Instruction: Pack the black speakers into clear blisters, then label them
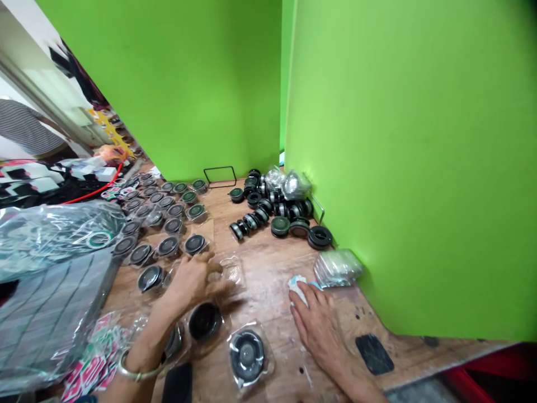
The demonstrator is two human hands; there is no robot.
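Observation:
My left hand (191, 282), wearing a metal bangle, curls its fingers onto the edge of a clear plastic packet (231, 274). My right hand (316, 330) lies spread on the wooden table (272, 280), its fingertips touching a white-and-blue wad (300, 291), possibly tissue. Round black seals in clear packets, such as one (246, 355) below my hands, stand in rows on the left. A loose heap of black-and-metal rings (272, 208) lies farther off against the green wall (398, 140).
A plastic-wrapped grey sheet (54, 296) lies at the left, with scattered red-and-white labels (94, 358) near it. A clear bag (337, 267) rests by the wall. Black flat pieces (375, 354) lie near my right hand. A person in a striped top (25, 129) stands beyond.

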